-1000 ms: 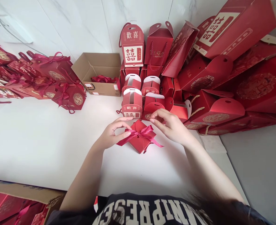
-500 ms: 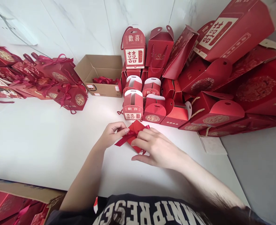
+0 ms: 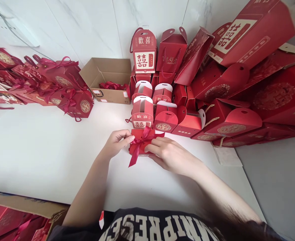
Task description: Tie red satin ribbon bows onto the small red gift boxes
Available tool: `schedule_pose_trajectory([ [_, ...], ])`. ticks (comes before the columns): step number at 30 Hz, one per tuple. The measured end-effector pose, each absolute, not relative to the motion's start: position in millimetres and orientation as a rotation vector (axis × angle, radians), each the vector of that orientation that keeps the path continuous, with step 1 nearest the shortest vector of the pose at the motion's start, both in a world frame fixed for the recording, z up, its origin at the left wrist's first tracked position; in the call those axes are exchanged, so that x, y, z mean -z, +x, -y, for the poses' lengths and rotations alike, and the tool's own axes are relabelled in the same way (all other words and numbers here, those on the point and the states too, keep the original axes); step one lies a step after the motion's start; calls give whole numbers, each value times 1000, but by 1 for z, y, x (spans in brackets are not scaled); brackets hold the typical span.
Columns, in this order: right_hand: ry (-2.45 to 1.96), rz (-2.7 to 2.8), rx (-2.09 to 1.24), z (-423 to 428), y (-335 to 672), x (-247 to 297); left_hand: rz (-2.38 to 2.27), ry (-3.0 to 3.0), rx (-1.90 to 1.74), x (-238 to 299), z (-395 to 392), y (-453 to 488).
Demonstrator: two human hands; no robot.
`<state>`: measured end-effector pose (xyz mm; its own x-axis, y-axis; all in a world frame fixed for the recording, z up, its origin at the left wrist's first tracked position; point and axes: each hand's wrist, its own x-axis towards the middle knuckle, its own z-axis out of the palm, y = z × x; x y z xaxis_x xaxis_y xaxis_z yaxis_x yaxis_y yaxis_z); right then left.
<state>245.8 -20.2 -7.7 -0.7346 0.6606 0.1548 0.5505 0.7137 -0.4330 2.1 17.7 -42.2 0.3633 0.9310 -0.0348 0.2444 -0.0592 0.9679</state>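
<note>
A small red gift box [image 3: 140, 144] tied with a dark pink ribbon bow [image 3: 139, 140] is lifted slightly off the white table [image 3: 49, 147], just in front of a row of red boxes. My left hand [image 3: 116, 143] grips its left side with the fingers curled round it. My right hand [image 3: 170, 155] holds its right side, fingers wrapped under and against the box. One ribbon tail [image 3: 133, 158] hangs down from the bow toward the table.
Small red handled boxes [image 3: 142, 112] stand right behind the held box, with large red gift bags [image 3: 237, 83] piled at the right. An open cardboard box [image 3: 107, 78] holds ribbons at the back. Ribbon-tied red bags [image 3: 62, 87] lie left. A carton [image 3: 24, 214] sits near left.
The box lay flat with my fingers at its bow. My right hand then came over it, and both hands have turned and raised it, moving it nearer the row of boxes.
</note>
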Motion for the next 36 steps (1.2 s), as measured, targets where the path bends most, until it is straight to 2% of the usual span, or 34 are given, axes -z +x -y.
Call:
schedule_pose_trajectory([
  [10, -926, 2628, -497, 17, 248, 8, -1076, 1498, -752, 44, -16, 4],
  [13, -834, 2623, -363, 17, 239, 19, -1082, 1499, -739, 44, -16, 6],
  [17, -714, 2580, -19, 23, 218, 43, -1084, 1555, -764, 43, -15, 9],
  [20, -653, 2528, 55, 26, 210, 53, -1162, 1597, -810, 43, -15, 12],
  [27, -567, 2619, -210, 19, 227, 35, -1332, 1637, -782, 47, -11, 17],
  [32, -606, 2655, -567, 15, 245, 18, -1336, 1609, -770, 50, -12, 16],
  [36, -844, 2402, -759, 9, 255, 12, -1337, 1576, -754, 49, -12, 16],
])
